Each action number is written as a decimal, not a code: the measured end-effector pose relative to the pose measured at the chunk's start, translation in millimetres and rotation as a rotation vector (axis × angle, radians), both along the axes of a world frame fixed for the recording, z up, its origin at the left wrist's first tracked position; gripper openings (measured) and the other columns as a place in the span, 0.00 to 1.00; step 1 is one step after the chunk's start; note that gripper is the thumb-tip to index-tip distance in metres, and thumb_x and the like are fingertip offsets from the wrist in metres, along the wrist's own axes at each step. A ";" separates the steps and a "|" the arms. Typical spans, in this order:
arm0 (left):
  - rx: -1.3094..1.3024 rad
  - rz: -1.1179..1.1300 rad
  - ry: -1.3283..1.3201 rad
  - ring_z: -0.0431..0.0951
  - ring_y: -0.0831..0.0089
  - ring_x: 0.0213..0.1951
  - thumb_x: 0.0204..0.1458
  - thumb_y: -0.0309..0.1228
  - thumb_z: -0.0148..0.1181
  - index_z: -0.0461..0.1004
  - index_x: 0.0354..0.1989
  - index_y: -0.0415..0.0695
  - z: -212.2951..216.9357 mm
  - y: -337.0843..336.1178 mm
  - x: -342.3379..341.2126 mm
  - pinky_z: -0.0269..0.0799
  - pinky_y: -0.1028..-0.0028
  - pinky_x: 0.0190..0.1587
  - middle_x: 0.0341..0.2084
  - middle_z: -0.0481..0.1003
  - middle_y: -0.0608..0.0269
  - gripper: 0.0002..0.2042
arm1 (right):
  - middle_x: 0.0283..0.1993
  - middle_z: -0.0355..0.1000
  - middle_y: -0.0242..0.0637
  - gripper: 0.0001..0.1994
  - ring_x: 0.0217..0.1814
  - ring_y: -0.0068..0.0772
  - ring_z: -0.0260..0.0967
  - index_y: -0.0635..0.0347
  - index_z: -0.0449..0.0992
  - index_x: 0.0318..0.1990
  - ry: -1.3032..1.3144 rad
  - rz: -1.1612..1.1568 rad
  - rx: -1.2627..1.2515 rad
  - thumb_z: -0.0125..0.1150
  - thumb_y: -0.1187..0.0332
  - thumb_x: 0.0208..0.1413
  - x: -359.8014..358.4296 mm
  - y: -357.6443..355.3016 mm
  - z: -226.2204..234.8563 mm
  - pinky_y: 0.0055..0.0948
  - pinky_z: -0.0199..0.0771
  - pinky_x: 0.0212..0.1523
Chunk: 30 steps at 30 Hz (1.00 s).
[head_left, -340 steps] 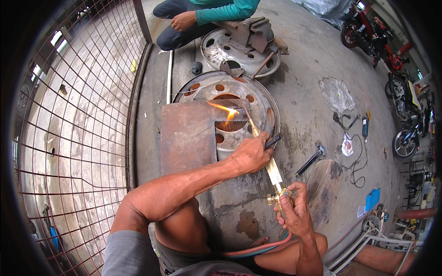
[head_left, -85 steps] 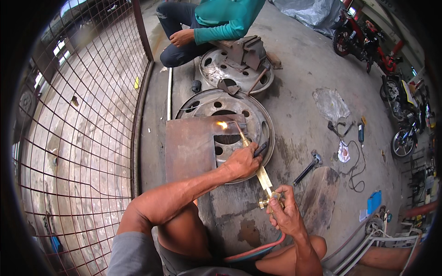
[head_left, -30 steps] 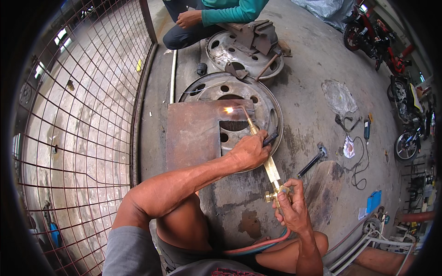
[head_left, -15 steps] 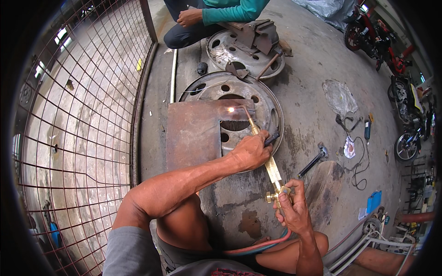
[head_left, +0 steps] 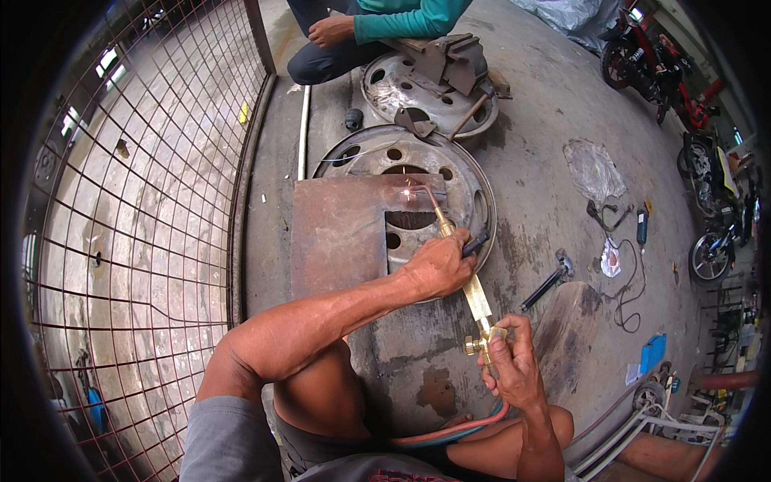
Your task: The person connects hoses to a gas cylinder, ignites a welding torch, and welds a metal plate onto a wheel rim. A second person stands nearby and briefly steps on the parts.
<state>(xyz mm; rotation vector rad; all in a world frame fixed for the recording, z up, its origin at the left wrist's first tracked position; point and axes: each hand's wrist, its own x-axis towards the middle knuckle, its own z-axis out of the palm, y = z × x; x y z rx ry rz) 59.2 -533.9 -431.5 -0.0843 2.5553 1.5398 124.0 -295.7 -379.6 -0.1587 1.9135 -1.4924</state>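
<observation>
Rusty brown steel plate [head_left: 341, 237] lies across the grey wheel rim [head_left: 474, 197], where the left hand [head_left: 438, 265] clasps the brass cutting torch [head_left: 462, 265] sparking at the plate's notch, right hand [head_left: 510, 365] pinching its valve, a hammer [head_left: 546, 281] right of the rim.

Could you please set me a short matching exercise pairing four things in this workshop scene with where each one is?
Things:
1. cutting torch
2. rusty steel plate
3. hammer
4. bench vise

Places:
A. on the farther wheel rim, near the other person
B. lying on the concrete floor, right of the near wheel rim
C. held in the left hand and right hand
D. lying flat across the near wheel rim

Pairs: 1-C, 2-D, 3-B, 4-A
</observation>
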 end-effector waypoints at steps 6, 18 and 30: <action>0.002 -0.005 -0.048 0.79 0.33 0.43 0.60 0.34 0.54 0.67 0.48 0.35 7.6 -1.6 1.1 0.71 0.46 0.49 0.33 0.77 0.30 0.14 | 0.30 0.70 0.35 0.15 0.18 0.18 0.63 0.47 0.60 0.57 0.015 0.018 0.027 0.45 0.50 0.73 0.0 -1.6 3.4 0.19 0.59 0.14; -0.005 -0.015 -0.068 0.79 0.34 0.43 0.60 0.33 0.54 0.68 0.47 0.35 13.6 -4.3 2.9 0.71 0.47 0.48 0.33 0.77 0.32 0.14 | 0.29 0.70 0.34 0.17 0.18 0.18 0.64 0.50 0.62 0.56 0.024 0.026 0.039 0.43 0.50 0.74 -0.8 -4.5 6.6 0.20 0.60 0.14; -0.010 -0.001 -0.066 0.79 0.33 0.43 0.60 0.34 0.55 0.68 0.46 0.35 12.6 -7.0 3.2 0.71 0.47 0.49 0.34 0.77 0.30 0.14 | 0.31 0.70 0.34 0.16 0.18 0.17 0.63 0.46 0.61 0.57 0.003 0.045 0.044 0.42 0.49 0.74 -1.1 -6.0 6.5 0.19 0.59 0.14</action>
